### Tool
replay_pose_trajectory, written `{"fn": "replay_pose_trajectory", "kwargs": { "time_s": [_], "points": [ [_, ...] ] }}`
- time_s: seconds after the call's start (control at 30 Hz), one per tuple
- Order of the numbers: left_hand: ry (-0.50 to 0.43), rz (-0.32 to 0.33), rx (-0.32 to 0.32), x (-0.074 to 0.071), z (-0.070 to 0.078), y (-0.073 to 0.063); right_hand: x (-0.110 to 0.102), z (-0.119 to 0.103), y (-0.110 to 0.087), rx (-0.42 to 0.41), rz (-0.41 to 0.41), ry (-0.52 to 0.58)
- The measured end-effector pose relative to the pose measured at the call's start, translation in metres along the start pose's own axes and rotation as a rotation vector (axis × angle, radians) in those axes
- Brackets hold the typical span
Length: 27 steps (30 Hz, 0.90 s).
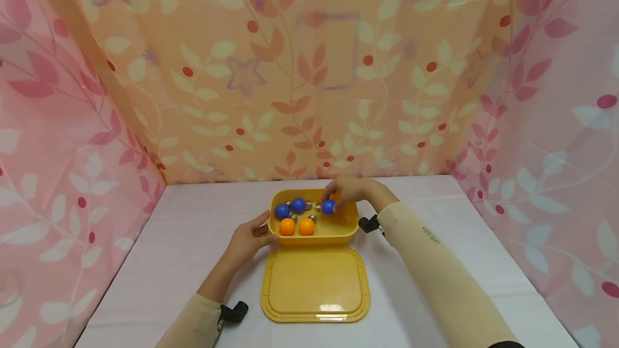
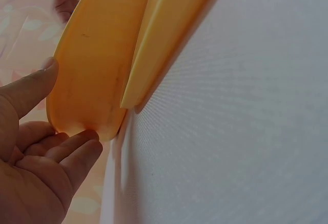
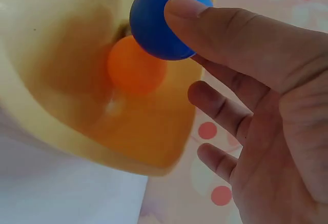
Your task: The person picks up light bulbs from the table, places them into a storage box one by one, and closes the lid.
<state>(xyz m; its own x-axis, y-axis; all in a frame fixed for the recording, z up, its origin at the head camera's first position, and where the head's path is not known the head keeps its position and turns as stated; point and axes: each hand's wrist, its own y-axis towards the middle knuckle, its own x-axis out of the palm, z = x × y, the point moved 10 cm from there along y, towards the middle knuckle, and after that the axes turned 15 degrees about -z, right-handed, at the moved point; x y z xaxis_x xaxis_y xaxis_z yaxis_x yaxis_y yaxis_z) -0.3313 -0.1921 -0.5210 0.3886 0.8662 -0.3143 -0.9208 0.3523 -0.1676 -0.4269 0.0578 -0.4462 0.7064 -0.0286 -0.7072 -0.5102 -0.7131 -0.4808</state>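
My right hand point(image 1: 349, 189) pinches a blue light bulb point(image 1: 328, 207) between thumb and fingers, over the right part of a yellow plastic box point(image 1: 309, 241). The bulb's metal base points left. In the right wrist view, an orange bulb point(image 3: 136, 65) lies in the box beyond the held one. The left part of the box holds two blue bulbs point(image 1: 298, 205) and two orange bulbs point(image 1: 307, 226). At the box's left end, my left hand point(image 1: 246, 238) grips the corner. Its thumb point(image 2: 36, 88) touches the rim, and its fingers point(image 2: 77, 155) lie against the end wall.
A flat yellow lid point(image 1: 315, 283) lies on the white tabletop point(image 1: 411, 294), just in front of the box. Patterned curtains point(image 1: 309, 95) enclose the table at the back and both sides.
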Motion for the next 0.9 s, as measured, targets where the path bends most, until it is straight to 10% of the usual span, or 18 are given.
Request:
{"fn": "replay_pose_trajectory", "kwargs": {
  "time_s": [0.9],
  "points": [
    [-0.037, -0.027, 0.054, 0.002, 0.006, -0.002, 0.014, -0.002, 0.008, 0.028, 0.028, -0.129]
  ]
}}
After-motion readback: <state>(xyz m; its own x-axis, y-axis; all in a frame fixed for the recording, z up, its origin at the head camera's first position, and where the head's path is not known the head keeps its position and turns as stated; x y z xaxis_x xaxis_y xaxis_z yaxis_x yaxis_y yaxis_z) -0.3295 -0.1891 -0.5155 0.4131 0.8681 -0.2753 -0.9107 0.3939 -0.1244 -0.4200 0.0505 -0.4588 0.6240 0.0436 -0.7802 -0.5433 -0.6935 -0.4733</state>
